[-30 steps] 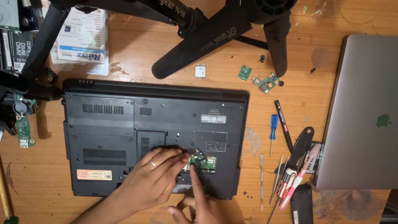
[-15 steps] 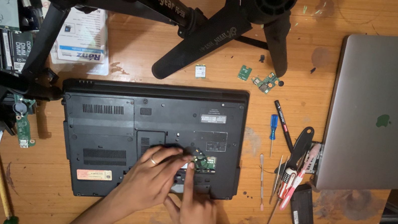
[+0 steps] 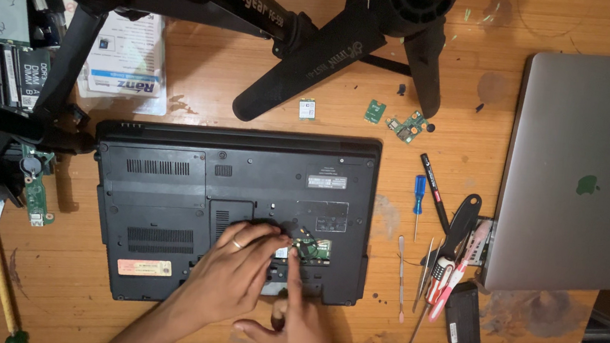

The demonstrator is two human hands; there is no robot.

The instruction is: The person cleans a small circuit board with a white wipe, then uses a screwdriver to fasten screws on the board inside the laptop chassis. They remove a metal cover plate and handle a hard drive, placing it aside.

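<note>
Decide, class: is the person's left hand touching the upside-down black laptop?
Touching. The head view shows the left hand lying flat on the black laptop, its fingers pressed on the base beside the open bay, with no gap visible.

Wooden bench (image 3: 199,89), stained. On it: black laptop (image 3: 186,188) upside down, closed silver laptop (image 3: 585,167) at one side, screwdrivers (image 3: 418,201) between them, small circuit boards (image 3: 404,124), tripod legs (image 3: 310,64).

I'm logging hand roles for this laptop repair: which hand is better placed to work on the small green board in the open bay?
Probably the right hand: its forefinger already points up into the open bay by the green board in the black laptop. The left hand lies flat beside it, bracing.
</note>
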